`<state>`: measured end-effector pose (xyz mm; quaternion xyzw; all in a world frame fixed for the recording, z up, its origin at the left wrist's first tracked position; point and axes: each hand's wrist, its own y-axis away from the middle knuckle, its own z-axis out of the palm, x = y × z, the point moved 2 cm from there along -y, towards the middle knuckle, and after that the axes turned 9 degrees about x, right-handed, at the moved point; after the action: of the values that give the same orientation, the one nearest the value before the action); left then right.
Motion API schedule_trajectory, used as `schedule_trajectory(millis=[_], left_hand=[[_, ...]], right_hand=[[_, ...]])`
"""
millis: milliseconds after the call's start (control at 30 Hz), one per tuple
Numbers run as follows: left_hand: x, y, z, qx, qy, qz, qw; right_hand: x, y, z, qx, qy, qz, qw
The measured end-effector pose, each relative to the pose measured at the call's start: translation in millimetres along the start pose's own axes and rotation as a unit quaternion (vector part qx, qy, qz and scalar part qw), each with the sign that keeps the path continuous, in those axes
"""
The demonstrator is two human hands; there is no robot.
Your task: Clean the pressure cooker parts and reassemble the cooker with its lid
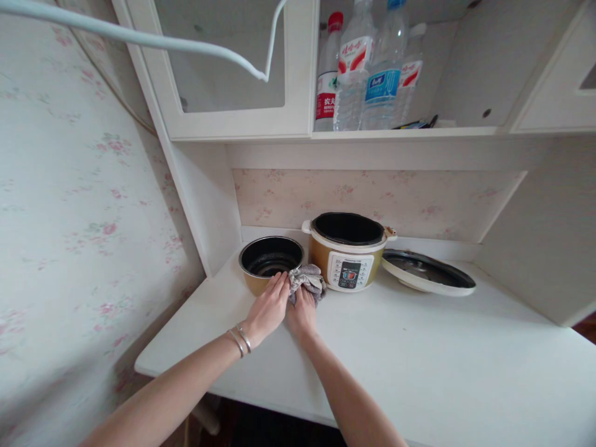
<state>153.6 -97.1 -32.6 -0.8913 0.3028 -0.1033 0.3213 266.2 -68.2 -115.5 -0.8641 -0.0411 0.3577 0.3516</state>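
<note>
My left hand (pixel 267 307) rests with its fingers stretched flat against the near side of a gold inner pot (pixel 270 257) with a dark lining, steadying it on the white counter (pixel 419 354). My right hand (pixel 302 310) is closed round a crumpled grey cloth (pixel 307 279), pressed between the inner pot and the gold electric cooker (pixel 347 251). The cooker stands open and shows a dark empty well and a front control panel. Two bracelets circle my left wrist.
The cooker's lid (pixel 426 271) lies upside down to the right of it. Several water bottles (pixel 372 68) stand on the shelf above. A white cabinet door (pixel 223 68) hangs at the upper left, with a white cable (pixel 139 37) across it. Floral wallpaper covers the left wall.
</note>
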Motion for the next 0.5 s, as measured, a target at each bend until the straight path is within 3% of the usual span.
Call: schedule_trajectory(millis=[100, 200, 333, 500], left_hand=[[-0.1, -12.9, -3.9, -0.006, 0.039, -0.017, 0.999], [-18.7, -22.9, -16.7, -0.002, 0.063, -0.032, 0.998], [-78.0, -22.7, -38.9, -0.015, 0.02, -0.021, 0.999], [-156.5, -2.6, -52.5, -0.093, -0.01, -0.04, 0.995]], right_hand=[[2.0, -0.1, 1.1, 0.0, -0.013, 0.002, 1.0], [5.0, -0.5, 2.0, -0.004, -0.019, 0.008, 1.0], [7.8, -1.6, 2.4, -0.003, -0.021, 0.018, 1.0], [9.6, -2.2, 4.7, -0.004, -0.023, 0.029, 0.999]])
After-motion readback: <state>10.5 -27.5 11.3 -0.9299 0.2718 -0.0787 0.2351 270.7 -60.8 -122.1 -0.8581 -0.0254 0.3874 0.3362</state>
